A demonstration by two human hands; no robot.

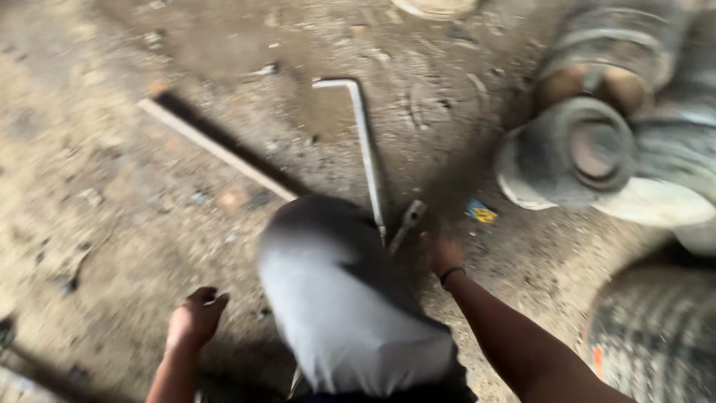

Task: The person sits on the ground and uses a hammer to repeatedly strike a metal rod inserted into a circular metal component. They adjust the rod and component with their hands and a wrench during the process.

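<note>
The picture is motion-blurred. My right hand [441, 254], with a dark band at the wrist, reaches down to the dirt ground beside a short metal tool [408, 221]; blur hides whether the fingers grip anything. An L-shaped metal wrench [365, 149] lies just beyond, its long arm pointing toward my knee. My left hand [195, 317] hangs low at the left with its fingers curled and nothing seen in it. My bent knee in grey cloth [339, 306] sits between the two hands.
A long flat bar [216, 149] lies slanted on the ground at the left. Dusty metal hub or drum parts [589, 149] are piled at the right, with a tyre [656, 336] at the lower right. A small blue and yellow scrap [481, 213] lies near the hub.
</note>
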